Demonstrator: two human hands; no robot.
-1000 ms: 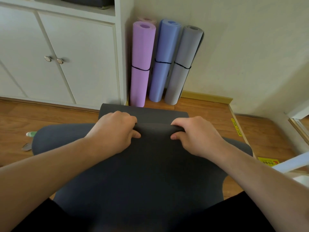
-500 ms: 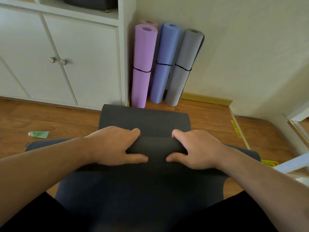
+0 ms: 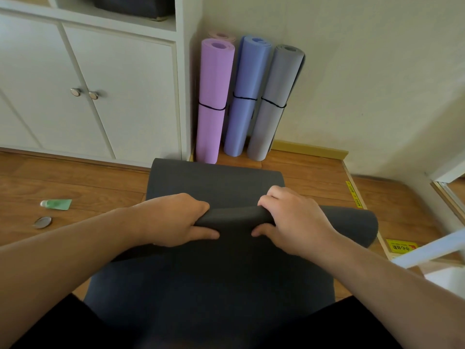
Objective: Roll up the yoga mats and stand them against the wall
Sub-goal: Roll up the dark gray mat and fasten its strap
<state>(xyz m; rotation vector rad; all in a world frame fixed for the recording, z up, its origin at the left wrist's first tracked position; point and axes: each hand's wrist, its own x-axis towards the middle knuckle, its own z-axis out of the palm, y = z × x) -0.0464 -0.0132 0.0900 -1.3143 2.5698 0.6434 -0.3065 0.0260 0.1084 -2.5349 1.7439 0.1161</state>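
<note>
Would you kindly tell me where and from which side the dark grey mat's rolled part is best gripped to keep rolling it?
Probably from above, near the middle of the dark grey mat, where its roll lies crosswise on the floor. The left hand and right hand already wrap it there, thumbs on the near side. A matched grip either side of centre should keep the roll even.

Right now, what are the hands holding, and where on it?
Both hands grip the rolled part of the dark grey yoga mat near its middle: left hand left of centre, right hand right of centre, thumbs on the near side.
</note>
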